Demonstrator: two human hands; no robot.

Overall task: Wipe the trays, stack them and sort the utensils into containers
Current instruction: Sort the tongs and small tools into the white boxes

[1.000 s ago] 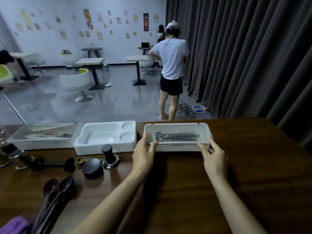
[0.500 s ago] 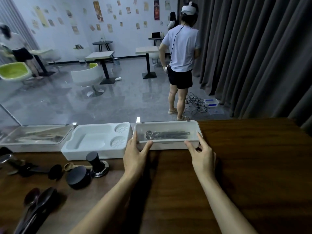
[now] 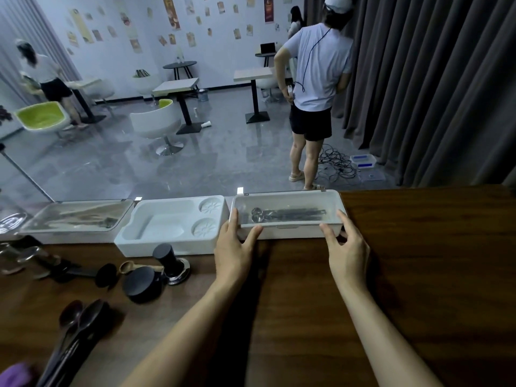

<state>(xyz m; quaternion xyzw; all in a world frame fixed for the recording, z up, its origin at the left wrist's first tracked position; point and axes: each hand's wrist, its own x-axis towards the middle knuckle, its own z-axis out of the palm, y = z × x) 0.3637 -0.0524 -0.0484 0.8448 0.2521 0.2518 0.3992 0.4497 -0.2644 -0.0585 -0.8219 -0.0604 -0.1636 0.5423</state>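
Both hands are on the lidded white cutlery box at the far edge of the dark wooden desk. The left hand has its fingers spread, forefinger up the box's left end wall and thumb along the front wall; the right hand sits at the front right corner, fingers parted, thumb against the front wall and fingertips touching the corner. Neither hand is closed around the box; they press against it. Through the clear lid lie metal spoons, bowls toward the left hand, handles running toward the right hand. Just left of the left hand, touching the box, sits an open white moulded tray with two round recesses. Beyond that, further left, a second clear-lidded box holds utensils too blurred to identify. Nearer than the left hand and to its left: a black-handled coffee tamper, a round black lid, a small wooden scoop, a black measuring spoon, and dark spoons lying together. A purple cloth peeks in at the near left corner. No label or writing can be read on any of these; the wall posters far ahead of the hands are too small to read.
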